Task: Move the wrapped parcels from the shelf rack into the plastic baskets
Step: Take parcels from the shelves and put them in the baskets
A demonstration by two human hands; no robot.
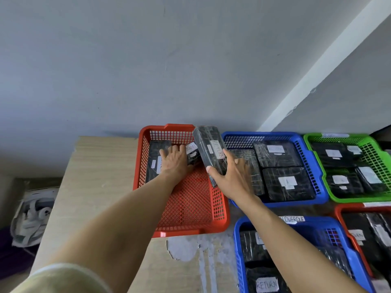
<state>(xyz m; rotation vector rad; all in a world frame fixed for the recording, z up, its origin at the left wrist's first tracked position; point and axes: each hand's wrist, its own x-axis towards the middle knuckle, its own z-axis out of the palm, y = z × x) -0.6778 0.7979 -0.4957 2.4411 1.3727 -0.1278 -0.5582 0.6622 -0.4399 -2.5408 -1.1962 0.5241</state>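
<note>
Careful: your right hand [230, 178] grips only the lower end of the tilted RETURN parcel [209, 152] above the right rim of the red basket [220, 208], so it could pivot out and land in the blue basket [264, 133], while your left hand [175, 163] lies flat, fingers spread, on the parcels [156, 157] already inside.

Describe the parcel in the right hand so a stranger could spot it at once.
Find the red basket at the left end of the far row. Over its right rim the right hand grips a black parcel. It alone is lifted and tilted, not lying flat, with a white RETURN label facing up.
</note>
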